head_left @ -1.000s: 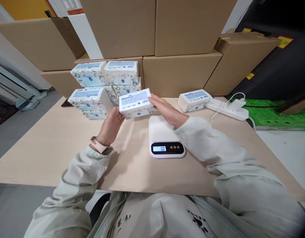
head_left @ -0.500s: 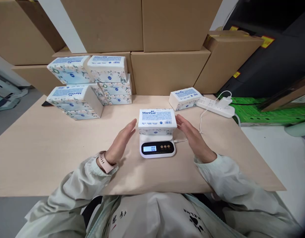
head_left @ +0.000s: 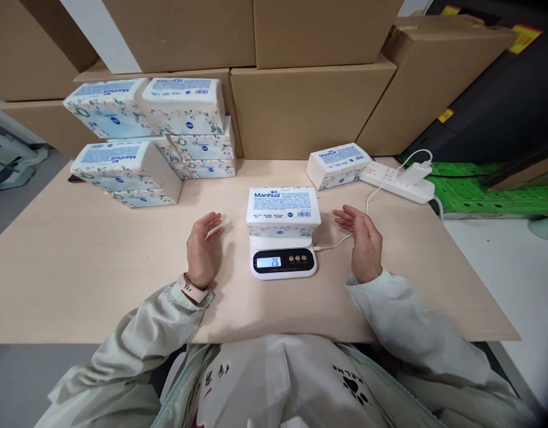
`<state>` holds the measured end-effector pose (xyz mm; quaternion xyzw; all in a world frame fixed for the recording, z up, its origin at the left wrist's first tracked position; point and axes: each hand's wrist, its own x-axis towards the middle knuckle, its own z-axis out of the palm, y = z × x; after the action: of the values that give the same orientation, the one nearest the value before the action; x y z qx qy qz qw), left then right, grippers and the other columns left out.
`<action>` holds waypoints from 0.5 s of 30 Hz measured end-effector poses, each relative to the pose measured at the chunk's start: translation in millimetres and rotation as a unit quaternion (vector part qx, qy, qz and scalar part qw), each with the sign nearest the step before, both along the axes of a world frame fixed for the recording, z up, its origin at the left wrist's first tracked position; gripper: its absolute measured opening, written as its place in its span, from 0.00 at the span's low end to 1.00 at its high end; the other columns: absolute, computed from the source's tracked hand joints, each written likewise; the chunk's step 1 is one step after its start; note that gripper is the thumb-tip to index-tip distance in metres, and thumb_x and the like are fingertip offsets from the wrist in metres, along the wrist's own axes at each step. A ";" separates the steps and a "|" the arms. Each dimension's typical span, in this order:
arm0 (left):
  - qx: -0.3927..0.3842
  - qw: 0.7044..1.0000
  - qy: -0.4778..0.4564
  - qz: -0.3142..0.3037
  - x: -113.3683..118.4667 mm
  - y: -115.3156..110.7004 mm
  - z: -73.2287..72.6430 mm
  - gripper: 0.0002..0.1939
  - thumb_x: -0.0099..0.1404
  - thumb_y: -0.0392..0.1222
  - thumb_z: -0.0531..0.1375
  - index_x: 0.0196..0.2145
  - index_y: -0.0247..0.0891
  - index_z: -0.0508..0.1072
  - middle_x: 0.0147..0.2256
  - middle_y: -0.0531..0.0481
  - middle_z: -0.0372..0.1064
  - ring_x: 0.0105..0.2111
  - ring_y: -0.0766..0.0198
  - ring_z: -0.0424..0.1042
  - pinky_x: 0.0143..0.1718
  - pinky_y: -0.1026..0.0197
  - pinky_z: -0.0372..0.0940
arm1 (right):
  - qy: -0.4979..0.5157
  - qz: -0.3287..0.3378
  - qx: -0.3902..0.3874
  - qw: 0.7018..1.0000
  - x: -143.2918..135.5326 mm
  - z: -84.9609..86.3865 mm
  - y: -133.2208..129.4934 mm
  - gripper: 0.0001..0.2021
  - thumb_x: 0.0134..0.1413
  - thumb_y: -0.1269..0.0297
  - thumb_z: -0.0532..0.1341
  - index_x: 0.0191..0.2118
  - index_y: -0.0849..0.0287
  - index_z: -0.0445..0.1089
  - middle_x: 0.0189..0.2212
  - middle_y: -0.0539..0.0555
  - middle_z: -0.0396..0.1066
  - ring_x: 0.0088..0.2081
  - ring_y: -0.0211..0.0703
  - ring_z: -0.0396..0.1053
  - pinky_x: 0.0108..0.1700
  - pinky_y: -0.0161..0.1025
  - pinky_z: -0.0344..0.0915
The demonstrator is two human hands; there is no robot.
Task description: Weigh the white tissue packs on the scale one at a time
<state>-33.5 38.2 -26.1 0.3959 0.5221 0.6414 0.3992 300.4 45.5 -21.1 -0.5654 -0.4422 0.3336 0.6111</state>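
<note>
A pack of tissues [head_left: 283, 208] with blue "Manhua" print lies flat on a white digital kitchen scale [head_left: 283, 273], whose lit display [head_left: 268, 262] reads about 2.6. To the left of the pack, my left hand [head_left: 201, 249] rests just over the table, fingers loosely apart and holding nothing. My right hand [head_left: 364, 242] is on the other side, also empty, with its fingers stretched toward the pack. Neither hand touches the pack or the scale. A thin white cable [head_left: 334, 245] runs from the scale's right side, passing by my right hand.
Several more tissue packs [head_left: 126, 172] are stacked at the back left of the wooden table [head_left: 100, 261]. Another single pack [head_left: 339, 165] lies at the back right beside a white power strip [head_left: 396, 182] with a plugged-in charger. Cardboard boxes [head_left: 309, 113] wall off the rear edge.
Both my hands have moved outward, away from the sides of the tissue pack. The scale's reading has gone from 0.0 to about 2.6. The camera view has shifted slightly.
</note>
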 end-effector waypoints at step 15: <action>-0.001 1.000 0.005 -0.013 -0.5 0.8 -4.8 0.26 0.70 0.65 0.60 0.50 0.41 0.80 0.53 0.39 0.79 0.54 0.51 0.78 0.56 0.49 0.72 | -0.016 0.024 -0.011 1.000 -2.3 0.7 -6.1 0.24 0.66 0.39 0.60 0.48 0.54 0.81 0.48 0.60 0.84 0.50 0.53 0.81 0.61 0.60 0.74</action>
<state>-34.0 39.0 -30.9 0.4056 0.5200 0.6332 0.4052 298.0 39.4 -20.4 -0.5663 -0.4614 0.3440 0.5899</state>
